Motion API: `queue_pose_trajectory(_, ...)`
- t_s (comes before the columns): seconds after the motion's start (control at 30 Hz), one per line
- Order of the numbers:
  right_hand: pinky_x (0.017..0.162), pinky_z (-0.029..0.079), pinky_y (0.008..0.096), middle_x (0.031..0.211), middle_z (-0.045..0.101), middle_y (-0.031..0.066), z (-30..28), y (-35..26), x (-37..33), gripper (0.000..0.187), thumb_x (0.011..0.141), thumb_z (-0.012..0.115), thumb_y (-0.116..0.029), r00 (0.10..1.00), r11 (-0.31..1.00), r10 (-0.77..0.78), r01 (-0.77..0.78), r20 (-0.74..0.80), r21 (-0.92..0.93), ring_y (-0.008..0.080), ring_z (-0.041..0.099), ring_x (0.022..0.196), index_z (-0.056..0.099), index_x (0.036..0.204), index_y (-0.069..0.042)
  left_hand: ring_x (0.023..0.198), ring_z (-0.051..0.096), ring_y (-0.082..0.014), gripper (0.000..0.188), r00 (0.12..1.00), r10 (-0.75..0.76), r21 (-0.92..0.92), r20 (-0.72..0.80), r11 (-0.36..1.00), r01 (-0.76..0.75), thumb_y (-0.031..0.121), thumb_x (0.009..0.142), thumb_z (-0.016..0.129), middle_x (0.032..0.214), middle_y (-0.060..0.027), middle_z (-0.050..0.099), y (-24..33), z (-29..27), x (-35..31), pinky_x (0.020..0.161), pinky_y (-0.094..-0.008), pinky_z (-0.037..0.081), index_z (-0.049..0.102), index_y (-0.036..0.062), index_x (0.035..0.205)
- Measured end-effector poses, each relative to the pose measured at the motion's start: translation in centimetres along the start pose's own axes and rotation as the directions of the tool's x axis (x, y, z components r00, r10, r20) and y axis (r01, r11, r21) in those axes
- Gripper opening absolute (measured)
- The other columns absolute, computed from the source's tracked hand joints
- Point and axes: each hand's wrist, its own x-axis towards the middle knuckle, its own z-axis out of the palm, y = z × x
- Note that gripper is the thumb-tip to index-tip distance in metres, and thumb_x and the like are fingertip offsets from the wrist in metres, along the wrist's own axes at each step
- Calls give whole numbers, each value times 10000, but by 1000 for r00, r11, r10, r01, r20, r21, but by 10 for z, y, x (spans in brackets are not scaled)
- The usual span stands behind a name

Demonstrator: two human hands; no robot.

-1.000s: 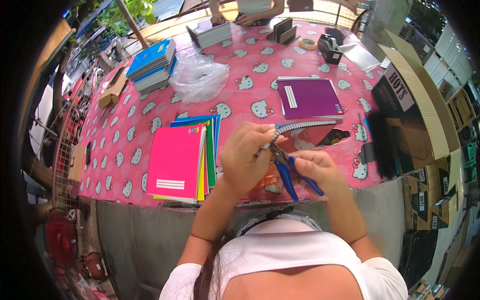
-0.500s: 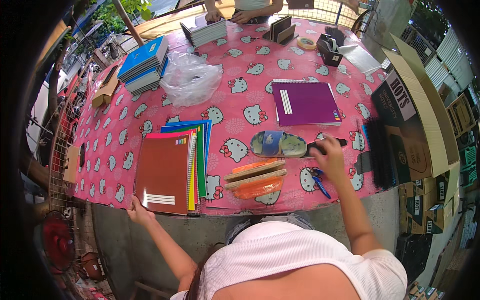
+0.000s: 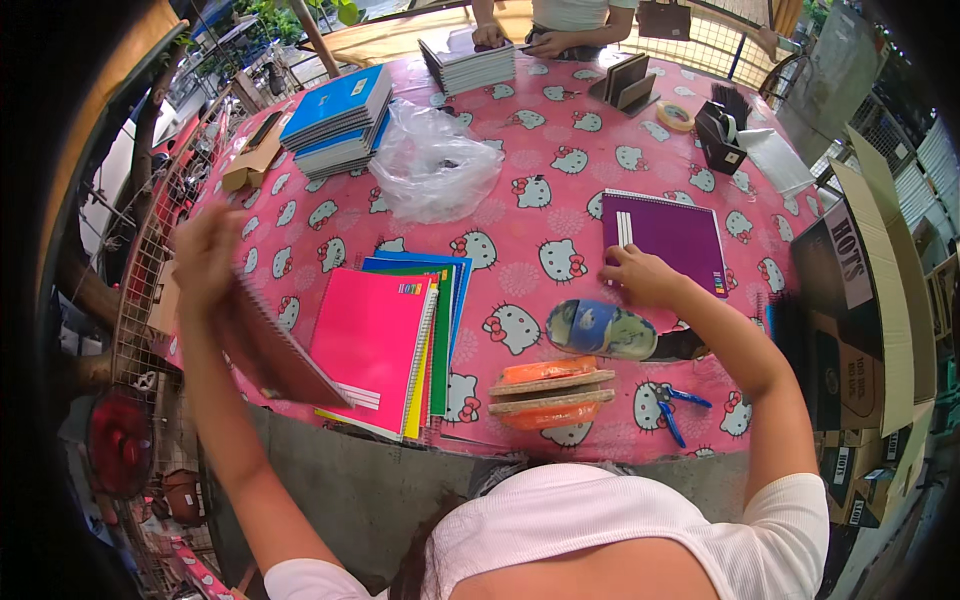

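Observation:
My left hand, smeared by motion, grips a brown spiral notebook, lifted and tilted at the left of the table. Beside it lies a fanned stack of notebooks with a pink notebook on top and yellow, green and blue ones beneath. My right hand has its fingers closed at the lower left edge of a purple spiral notebook lying on the table. Just below that hand are a blue-banded slipper, two orange-wrapped pieces with wooden boards and blue-handled pliers.
A pink patterned cloth covers the table. Blue notebooks and a clear plastic bag lie far left. A person sits opposite by stacked notebooks. A cardboard box, a tape roll and a black holder stand right.
My left hand has raised the brown notebook off the stack, uncovering the pink one. My right hand has moved from the slipper's strap end up to the purple notebook. The view has shifted.

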Motion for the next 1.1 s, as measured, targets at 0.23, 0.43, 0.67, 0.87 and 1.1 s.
queue_pose_trajectory(0.23,760,533,414,1011,550,138,10,-3,9,318,740,636,-131,998,998,15,-18,-65,-54,340,572,920,597,1055,-126,1240,478,-303,355,949,93,260,300,950,-175,320,831,687,1308,-140,532,32,189,-79,1061,-573,279,641,139,1134)
queue_pose_trajectory(0.43,744,489,459,884,643,175,6,38,6,298,725,616,-48,997,946,28,-6,-65,323,362,629,864,601,1023,-47,1340,381,-326,490,834,-95,-566,544,692,448,360,843,674,1455,-140,393,168,190,-101,1063,-703,73,569,162,1278)
queue_pose_trajectory(0.67,715,511,445,830,675,179,2,43,9,293,695,621,-34,989,883,29,43,-146,467,356,656,804,669,981,-75,989,613,-237,478,892,252,-361,374,926,-111,265,739,726,1158,-79,633,279,198,-145,878,-428,431,626,138,1189)
queue_pose_trajectory(0.87,785,509,407,1042,623,128,2,9,7,331,713,642,-84,989,992,44,-25,-144,125,323,629,913,719,1021,-175,879,629,-225,479,889,335,-418,313,889,-188,223,711,697,1036,-41,660,259,216,-132,825,-381,464,620,138,1175)
queue_pose_trajectory(1.1,825,509,398,1087,624,122,17,10,0,243,778,605,-174,970,1000,-21,21,-242,-5,300,633,947,727,987,-199,894,625,-225,474,907,355,-399,226,883,-246,205,702,702,1060,-46,659,269,207,-150,809,-373,466,632,125,1164)
